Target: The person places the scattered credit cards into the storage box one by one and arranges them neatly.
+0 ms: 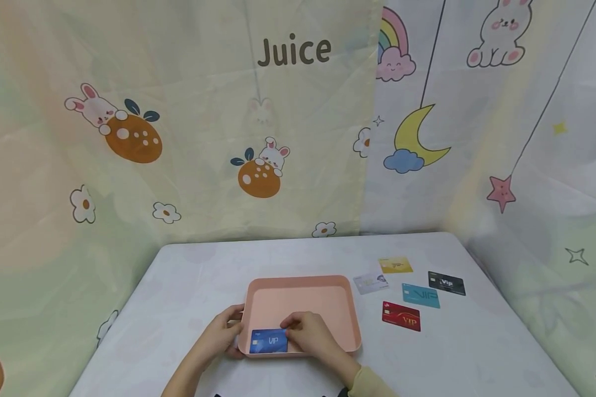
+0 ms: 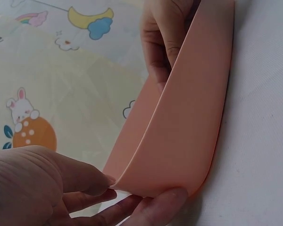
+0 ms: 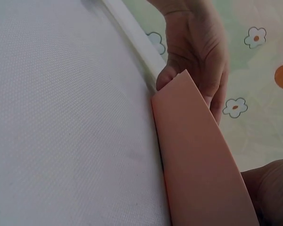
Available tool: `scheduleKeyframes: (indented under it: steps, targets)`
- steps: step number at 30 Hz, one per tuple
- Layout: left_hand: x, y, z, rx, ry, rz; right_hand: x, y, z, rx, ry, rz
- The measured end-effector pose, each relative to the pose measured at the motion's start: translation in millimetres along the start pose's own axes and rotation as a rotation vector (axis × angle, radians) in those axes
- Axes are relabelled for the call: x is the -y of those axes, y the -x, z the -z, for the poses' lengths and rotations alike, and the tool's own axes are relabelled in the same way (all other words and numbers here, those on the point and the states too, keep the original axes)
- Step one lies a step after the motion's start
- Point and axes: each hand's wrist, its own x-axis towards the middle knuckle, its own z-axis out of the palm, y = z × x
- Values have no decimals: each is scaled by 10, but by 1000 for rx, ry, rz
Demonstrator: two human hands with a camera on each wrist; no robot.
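A shallow pink tray [image 1: 303, 300] lies on the white table in front of me. My left hand [image 1: 220, 333] grips its near left corner; in the left wrist view the thumb is at the rim and the fingers [image 2: 162, 202] lie against the outer wall. Inside that near left corner is a blue VIP card [image 1: 268, 341], lying lengthwise along the front wall. Reaching over the front wall, my right hand [image 1: 312, 333] pinches the card's right end. The tray's wall [image 3: 198, 160] hides the card in both wrist views.
Right of the tray, several cards lie spread on the table [image 1: 467, 353]: a gold card [image 1: 395, 265], a whitish card [image 1: 371, 284], a black card [image 1: 447, 283], a teal card [image 1: 421, 296] and a red card [image 1: 401, 316]. A printed curtain [image 1: 203, 209] hangs behind the table.
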Motion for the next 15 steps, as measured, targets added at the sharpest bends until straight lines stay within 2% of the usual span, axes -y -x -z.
scheduleKeyframes:
  steps: [15]
  targets:
    - [12,-4,-9,-10,6,8,-6,11,-10,-30,83,-6]
